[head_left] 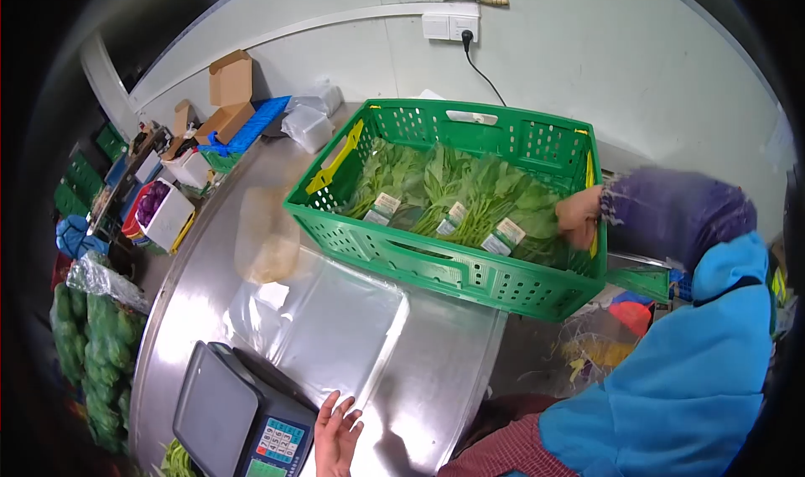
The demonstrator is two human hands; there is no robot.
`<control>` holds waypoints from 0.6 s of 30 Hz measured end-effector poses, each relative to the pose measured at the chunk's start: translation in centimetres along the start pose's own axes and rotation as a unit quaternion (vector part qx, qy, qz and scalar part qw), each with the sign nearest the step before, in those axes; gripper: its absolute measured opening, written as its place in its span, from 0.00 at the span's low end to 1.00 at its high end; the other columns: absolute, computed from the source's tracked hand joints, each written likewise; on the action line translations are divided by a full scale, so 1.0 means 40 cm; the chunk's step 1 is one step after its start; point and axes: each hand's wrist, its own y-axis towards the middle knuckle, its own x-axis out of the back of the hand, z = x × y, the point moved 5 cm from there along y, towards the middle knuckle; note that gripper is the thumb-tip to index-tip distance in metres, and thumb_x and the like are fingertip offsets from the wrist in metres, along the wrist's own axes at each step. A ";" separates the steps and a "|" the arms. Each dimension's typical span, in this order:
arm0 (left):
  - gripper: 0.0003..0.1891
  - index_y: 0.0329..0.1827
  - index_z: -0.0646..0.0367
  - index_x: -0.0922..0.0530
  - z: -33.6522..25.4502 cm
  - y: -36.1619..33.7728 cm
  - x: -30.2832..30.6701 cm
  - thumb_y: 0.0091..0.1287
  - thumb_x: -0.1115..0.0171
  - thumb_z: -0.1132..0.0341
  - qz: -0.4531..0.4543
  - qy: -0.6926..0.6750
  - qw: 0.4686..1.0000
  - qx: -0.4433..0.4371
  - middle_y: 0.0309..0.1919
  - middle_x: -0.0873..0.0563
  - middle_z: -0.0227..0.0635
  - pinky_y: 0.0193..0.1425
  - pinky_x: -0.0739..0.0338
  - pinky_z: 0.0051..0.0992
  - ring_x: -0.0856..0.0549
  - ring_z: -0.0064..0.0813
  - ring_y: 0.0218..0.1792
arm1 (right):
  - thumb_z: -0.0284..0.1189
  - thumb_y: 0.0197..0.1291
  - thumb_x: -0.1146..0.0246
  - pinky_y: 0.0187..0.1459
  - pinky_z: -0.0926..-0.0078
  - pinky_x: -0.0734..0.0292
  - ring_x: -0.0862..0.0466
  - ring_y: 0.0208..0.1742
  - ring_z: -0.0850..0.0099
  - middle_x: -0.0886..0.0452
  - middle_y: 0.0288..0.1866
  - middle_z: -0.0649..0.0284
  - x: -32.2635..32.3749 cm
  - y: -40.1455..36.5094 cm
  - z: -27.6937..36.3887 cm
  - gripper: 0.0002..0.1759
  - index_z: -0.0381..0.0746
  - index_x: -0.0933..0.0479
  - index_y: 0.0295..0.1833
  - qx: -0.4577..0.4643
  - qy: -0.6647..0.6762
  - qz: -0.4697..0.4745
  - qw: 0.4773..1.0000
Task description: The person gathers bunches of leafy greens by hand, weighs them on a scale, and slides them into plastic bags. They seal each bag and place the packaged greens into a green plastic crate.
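Observation:
A green plastic crate stands on the steel table, tilted in my view. Inside lie bunches of leafy greens in clear bags with white labels. My right hand reaches over the crate's right end, next to the leaves. Its fingers point down and are blurred, so any hold is hidden. Low in the view, my left hand has its fingers apart and nothing in them. It is beside a scale with a keypad and below a stack of clear plastic bags.
The steel table has a curved left edge. Cardboard boxes and clear plastic packs sit at its far end. Netted green produce is piled at left. A cord hangs from a wall socket behind the crate.

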 end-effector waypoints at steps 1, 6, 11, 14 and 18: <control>0.27 0.63 0.55 0.40 0.008 0.000 0.016 0.62 0.42 0.63 0.017 0.042 0.999 0.011 0.56 0.32 0.40 0.55 0.33 0.34 0.29 0.35 0.52 | 0.39 0.53 0.42 0.44 0.63 0.25 0.20 0.44 0.59 0.20 0.41 0.51 0.083 -0.008 0.091 0.17 0.36 0.24 0.41 -0.235 -0.061 0.023 0.970; 0.21 0.58 0.55 0.32 0.048 -0.017 0.050 0.60 0.41 0.68 -0.078 -0.027 0.997 -0.005 0.48 0.23 0.38 0.43 0.26 0.26 0.21 0.29 0.41 | 0.38 0.50 0.42 0.39 0.61 0.25 0.19 0.39 0.57 0.20 0.36 0.54 0.353 0.211 0.172 0.16 0.38 0.24 0.39 -0.288 -0.123 -0.101 0.944; 0.22 0.60 0.57 0.35 0.107 -0.089 0.081 0.62 0.44 0.68 -0.138 -0.057 0.989 0.020 0.51 0.24 0.39 0.46 0.27 0.26 0.22 0.30 0.44 | 0.35 0.48 0.43 0.38 0.58 0.26 0.20 0.38 0.54 0.20 0.32 0.53 0.509 0.632 0.568 0.13 0.37 0.25 0.36 0.117 -0.171 -0.337 0.919; 0.23 0.61 0.58 0.36 0.182 -0.153 0.135 0.63 0.45 0.68 -0.188 -0.097 0.977 0.024 0.53 0.25 0.41 0.49 0.27 0.28 0.22 0.31 0.46 | 0.32 0.49 0.44 0.35 0.55 0.27 0.22 0.36 0.51 0.22 0.33 0.52 0.447 0.973 0.640 0.12 0.37 0.27 0.37 0.101 -0.200 -0.299 0.927; 0.22 0.62 0.56 0.36 0.278 -0.334 0.202 0.65 0.46 0.66 -0.317 -0.187 0.930 -0.003 0.51 0.23 0.33 0.47 0.26 0.20 0.22 0.21 0.43 | 0.28 0.60 0.51 0.39 0.67 0.27 0.22 0.43 0.72 0.22 0.41 0.63 0.288 1.379 0.510 0.14 0.48 0.26 0.50 0.029 -0.469 -0.288 0.835</control>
